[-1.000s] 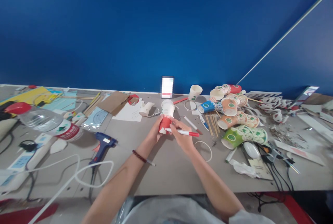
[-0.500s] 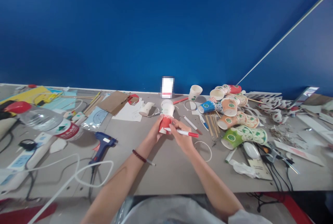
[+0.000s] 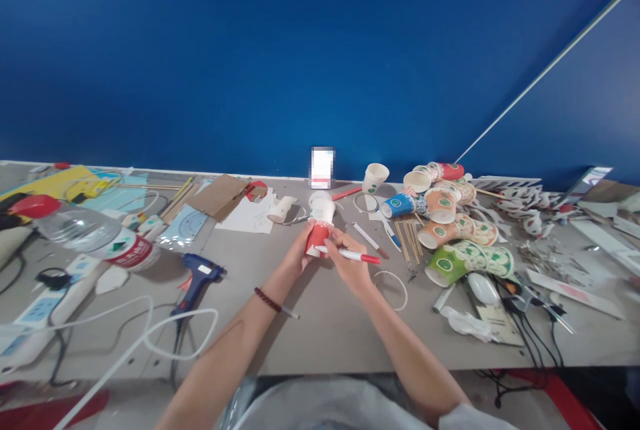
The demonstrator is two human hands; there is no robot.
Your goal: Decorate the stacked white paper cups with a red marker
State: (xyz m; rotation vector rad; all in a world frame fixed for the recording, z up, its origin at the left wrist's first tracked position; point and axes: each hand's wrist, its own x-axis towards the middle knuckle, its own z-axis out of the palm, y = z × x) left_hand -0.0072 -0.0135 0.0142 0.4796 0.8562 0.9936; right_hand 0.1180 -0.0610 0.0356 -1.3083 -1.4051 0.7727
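Near the middle of the table my left hand (image 3: 299, 249) is closed around a red and white paper cup (image 3: 317, 239), gripping it from its left side. My right hand (image 3: 350, 262) pinches a marker (image 3: 357, 255) with a white barrel and a red end. The marker's tip meets the lower part of the cup, or comes very near it; which, I cannot tell. Just beyond the held cup is a white paper cup (image 3: 324, 209). A white curled paper piece (image 3: 283, 209) lies to the left of it.
A blue glue gun (image 3: 197, 281) and a large plastic bottle (image 3: 100, 233) lie on the left. Several patterned paper cups (image 3: 447, 263) are piled on the right, near wooden sticks (image 3: 407, 241). A phone (image 3: 323, 168) leans against the blue wall. A white cable (image 3: 145, 333) loops at front left.
The marker and my right hand have shifted very slightly to the left. My left hand keeps its hold on the cup in the same place.
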